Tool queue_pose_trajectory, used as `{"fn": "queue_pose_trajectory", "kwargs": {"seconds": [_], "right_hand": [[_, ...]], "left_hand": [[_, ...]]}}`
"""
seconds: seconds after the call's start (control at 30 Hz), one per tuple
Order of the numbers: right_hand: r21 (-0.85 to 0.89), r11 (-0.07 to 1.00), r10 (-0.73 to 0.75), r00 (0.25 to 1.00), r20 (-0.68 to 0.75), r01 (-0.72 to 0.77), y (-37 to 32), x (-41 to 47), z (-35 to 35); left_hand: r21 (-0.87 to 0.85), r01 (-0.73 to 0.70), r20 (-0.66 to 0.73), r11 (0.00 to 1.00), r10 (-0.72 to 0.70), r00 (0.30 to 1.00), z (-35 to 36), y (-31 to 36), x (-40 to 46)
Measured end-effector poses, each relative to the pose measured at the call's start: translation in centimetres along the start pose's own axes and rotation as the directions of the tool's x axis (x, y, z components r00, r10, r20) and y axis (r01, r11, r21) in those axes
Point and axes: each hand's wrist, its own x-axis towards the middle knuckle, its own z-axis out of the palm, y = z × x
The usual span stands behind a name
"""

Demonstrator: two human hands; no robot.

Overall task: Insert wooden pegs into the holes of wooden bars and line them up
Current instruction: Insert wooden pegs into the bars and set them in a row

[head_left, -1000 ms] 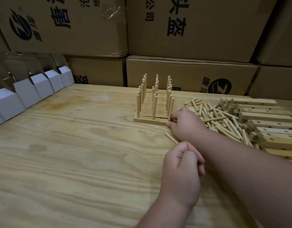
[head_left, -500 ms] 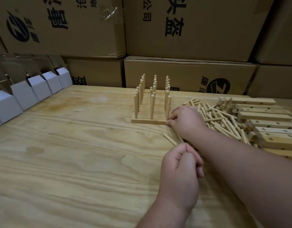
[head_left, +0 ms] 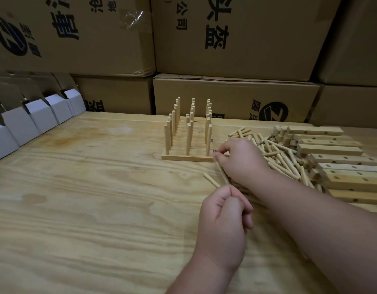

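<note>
Taking the row of finished bars (head_left: 187,158) as the landmark: far to its left, along the edge of the plywood table (head_left: 77,187), stand white folded cartons (head_left: 41,115), with brown shipping boxes (head_left: 236,35) stacked behind. The nearest finished bar carries three upright pegs (head_left: 188,139) and lies flush against the pegged bars behind it, exactly as it did a second ago.

Just right of that bar's near end, the right hand (head_left: 240,160) has its fingertips pinched together around what looks like a peg end, though the fingers hide the grip. It has barely moved over the last second, only settling a little at the bar's corner. In front of the row and to its right, the left hand (head_left: 223,221) stays curled into a fist with two pegs (head_left: 217,179) sticking out of it toward the row.

Further right of the row lie the loose peg pile (head_left: 276,153) and then the empty drilled bars (head_left: 332,158), untouched.

So little has changed: pegs are gathered, and the next empty bar is likely still to be fetched.
</note>
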Motion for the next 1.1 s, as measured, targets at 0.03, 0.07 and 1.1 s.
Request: {"fn": "queue_pose_trajectory", "kwargs": {"seconds": [0.03, 0.07, 1.1], "right_hand": [[0.028, 1.000, 0.001, 1.000, -0.025, 0.000, 0.3, -0.7, -0.7], [0.058, 0.998, 0.005, 0.998, -0.057, -0.001, 0.7, -1.5, -1.5], [-0.236, 0.891, 0.393, 0.919, -0.024, -0.387, 13.5, -12.6, -13.0]], "left_hand": [[-0.015, 0.001, 0.006, 1.000, -0.001, 1.000, 0.0, 0.0, 0.0], [-0.032, 0.003, 0.010, 0.999, -0.003, 1.000, 0.0, 0.0, 0.0], [0.011, -0.019, -0.059, 1.000, 0.020, 0.998, -0.3, -1.2, 0.3]]}}
